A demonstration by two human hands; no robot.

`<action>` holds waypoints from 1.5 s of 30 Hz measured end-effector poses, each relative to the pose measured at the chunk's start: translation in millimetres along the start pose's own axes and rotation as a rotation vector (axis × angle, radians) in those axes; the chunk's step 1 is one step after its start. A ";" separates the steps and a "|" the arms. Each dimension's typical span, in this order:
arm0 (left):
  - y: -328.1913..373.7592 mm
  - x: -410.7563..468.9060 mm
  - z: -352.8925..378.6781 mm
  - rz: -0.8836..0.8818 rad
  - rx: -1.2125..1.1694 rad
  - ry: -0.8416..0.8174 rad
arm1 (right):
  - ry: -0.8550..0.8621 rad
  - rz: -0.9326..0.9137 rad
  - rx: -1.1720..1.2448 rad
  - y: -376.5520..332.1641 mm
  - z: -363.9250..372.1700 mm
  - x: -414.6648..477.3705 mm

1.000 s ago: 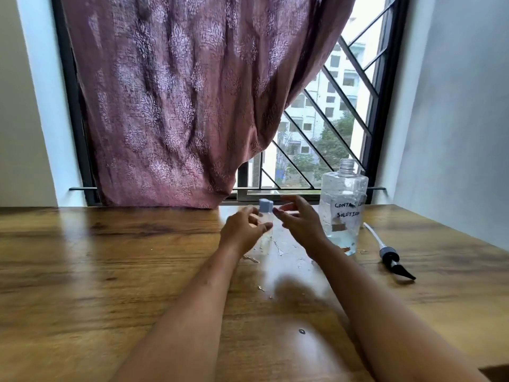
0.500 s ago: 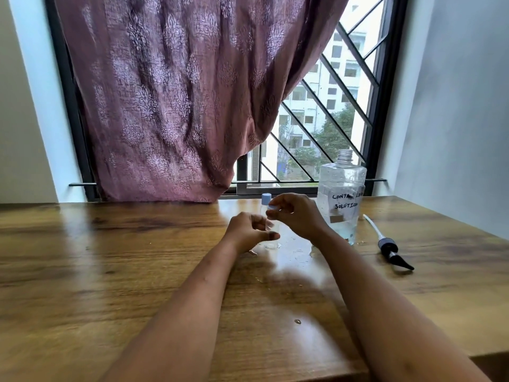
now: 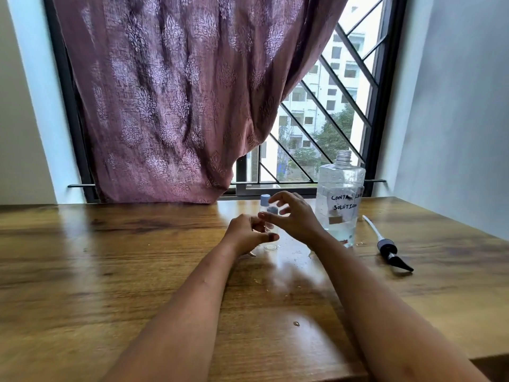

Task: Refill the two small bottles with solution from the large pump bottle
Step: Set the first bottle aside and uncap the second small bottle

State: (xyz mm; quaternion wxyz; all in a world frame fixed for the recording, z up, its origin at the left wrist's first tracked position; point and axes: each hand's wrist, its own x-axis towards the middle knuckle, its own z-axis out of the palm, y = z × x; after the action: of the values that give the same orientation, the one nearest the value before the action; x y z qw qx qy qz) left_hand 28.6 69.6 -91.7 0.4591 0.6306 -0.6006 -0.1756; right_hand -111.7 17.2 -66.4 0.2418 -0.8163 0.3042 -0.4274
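Two small clear bottles with blue caps stand near the table's far edge. The nearer small bottle is held at its body by my left hand, thumb in front. My right hand hovers at that bottle's blue cap with fingers spread, thumb just under the cap. The farther small bottle shows only its cap behind them. The large bottle, labelled "contact lens solution", stands to the right with an open neck and a little liquid. Its pump lies on the table further right.
The wooden table has small drops and wet patches in front of the bottles. A barred window with a mauve curtain is behind. The table's right edge meets a white wall.
My right hand has loosened from a pinch on the cap and its fingers have spread. A second blue cap has come into sight behind the held bottle. The view has shifted slightly.
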 end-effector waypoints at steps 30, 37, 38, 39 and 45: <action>1.4 -0.8 -0.8 0.013 0.018 -0.020 | -0.047 -0.034 -0.038 -4.6 0.8 1.9; 0.1 0.4 0.5 0.000 0.010 -0.010 | -0.038 -0.027 -0.095 -1.4 1.6 4.5; -0.6 1.0 0.8 -0.006 0.008 -0.012 | -0.052 -0.005 -0.050 -2.6 0.9 4.6; -1.1 1.6 1.0 -0.010 0.006 -0.014 | -0.071 0.013 -0.005 -3.5 0.5 4.2; 0.8 0.4 -0.2 -0.003 0.026 -0.011 | -0.049 -0.022 0.027 -1.0 2.7 3.4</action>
State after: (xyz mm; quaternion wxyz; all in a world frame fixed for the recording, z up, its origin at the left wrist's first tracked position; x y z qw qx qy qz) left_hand 28.3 69.4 -90.9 0.4472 0.6366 -0.6043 -0.1720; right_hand -107.6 15.9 -65.4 0.2557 -0.8263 0.2835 -0.4140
